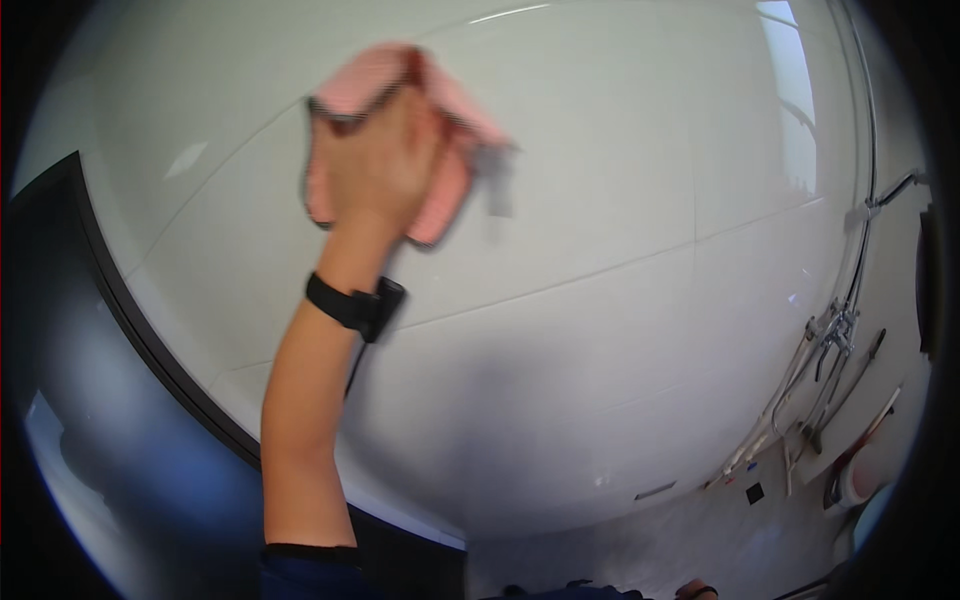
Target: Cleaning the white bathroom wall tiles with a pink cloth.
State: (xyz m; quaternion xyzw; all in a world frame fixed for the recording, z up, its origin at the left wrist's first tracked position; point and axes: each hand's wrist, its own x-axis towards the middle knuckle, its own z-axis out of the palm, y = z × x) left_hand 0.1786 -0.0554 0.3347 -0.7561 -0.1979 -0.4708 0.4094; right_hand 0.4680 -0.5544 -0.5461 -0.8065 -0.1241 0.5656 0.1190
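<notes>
My left hand is raised against the white tiled wall, its fingers closed over a pink cloth with dark edging. The cloth is bunched around the hand and lies against the tiles. Motion blurs both the hand and the cloth. A black strap with a small dark box is on my left wrist. Beside the cloth's right edge is a small grey piece, too blurred to name. My right hand shows only partly at the lower edge, its fingers hidden.
A dark-framed glossy panel stands at the left. Along the right wall run a shower pipe and a metal mixer tap. Long-handled tools and a bucket stand below, near a dark square floor drain.
</notes>
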